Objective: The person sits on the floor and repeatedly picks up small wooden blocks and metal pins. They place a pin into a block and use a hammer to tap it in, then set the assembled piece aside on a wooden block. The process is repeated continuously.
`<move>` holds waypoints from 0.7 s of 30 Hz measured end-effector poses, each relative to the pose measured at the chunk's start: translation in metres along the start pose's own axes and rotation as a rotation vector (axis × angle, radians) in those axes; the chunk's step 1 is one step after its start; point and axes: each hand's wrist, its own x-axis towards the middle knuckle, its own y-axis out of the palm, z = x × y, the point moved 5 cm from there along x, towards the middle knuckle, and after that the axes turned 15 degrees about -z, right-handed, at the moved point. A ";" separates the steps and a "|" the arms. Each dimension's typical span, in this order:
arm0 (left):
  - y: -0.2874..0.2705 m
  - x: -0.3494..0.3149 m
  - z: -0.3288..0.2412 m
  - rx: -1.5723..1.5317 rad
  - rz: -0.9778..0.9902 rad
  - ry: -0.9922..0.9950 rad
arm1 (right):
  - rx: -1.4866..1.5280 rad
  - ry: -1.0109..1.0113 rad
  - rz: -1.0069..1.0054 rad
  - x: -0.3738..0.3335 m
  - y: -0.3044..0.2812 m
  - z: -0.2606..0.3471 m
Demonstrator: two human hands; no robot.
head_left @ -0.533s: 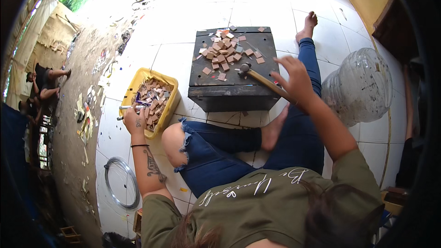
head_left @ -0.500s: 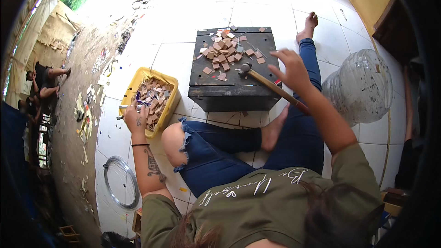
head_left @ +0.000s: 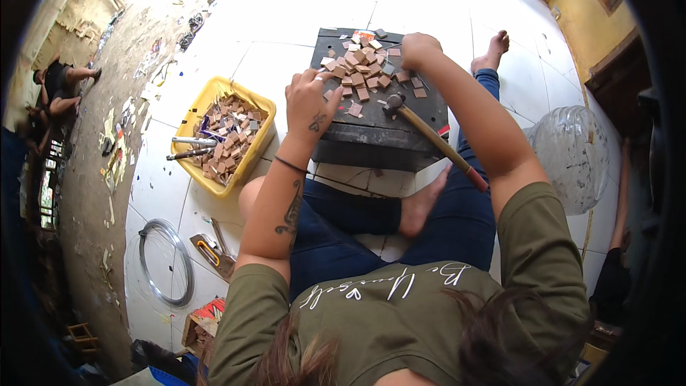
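Note:
A loose heap of small square brown wooden tiles (head_left: 361, 71) lies on a black box-like block (head_left: 357, 132) between my legs. My left hand (head_left: 312, 104) is at the block's left side, its fingertips by the tiles and its thumb held apart. At the heap's right edge my right hand (head_left: 421, 53) is closed with its fingers curled. Whatever it may pinch is hidden. A hammer (head_left: 436, 136) rests with its head on the block and its wooden, red-ended handle slanting over my leg. Left of the block, a yellow basket (head_left: 270, 125) holds many more tiles and pen-like tools (head_left: 193, 146).
A coil of wire (head_left: 146, 257) and a yellow-and-black cutter (head_left: 206, 250) lie on the white tiled floor at left. Near my left elbow stands a small wooden box (head_left: 193, 332). A large clear plastic bottle (head_left: 572, 161) is at right. Other people sit far left.
My left hand has left the basket and the pen-like tools and moved right to the block. My right hand has moved from above the hammer to the tile heap and closed.

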 end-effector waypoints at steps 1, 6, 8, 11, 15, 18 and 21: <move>0.005 0.003 -0.003 -0.008 -0.009 0.048 | 0.039 -0.003 -0.018 0.002 0.001 -0.006; 0.027 0.014 -0.010 0.017 0.009 0.133 | 0.656 -0.048 -0.247 -0.010 0.007 -0.034; 0.031 0.018 -0.013 0.043 0.009 0.158 | 0.988 0.046 -0.281 -0.023 0.014 -0.040; 0.041 0.019 -0.016 0.066 0.128 0.147 | 1.383 0.185 -0.267 -0.045 0.022 -0.041; 0.031 0.015 -0.027 -0.074 0.028 0.111 | 1.656 0.256 -0.247 -0.079 0.022 -0.035; 0.019 -0.001 -0.037 -0.349 0.031 -0.002 | 1.746 0.229 -0.232 -0.106 0.018 -0.026; 0.008 -0.028 -0.056 -0.363 0.038 0.068 | 1.750 0.154 -0.191 -0.133 0.016 -0.016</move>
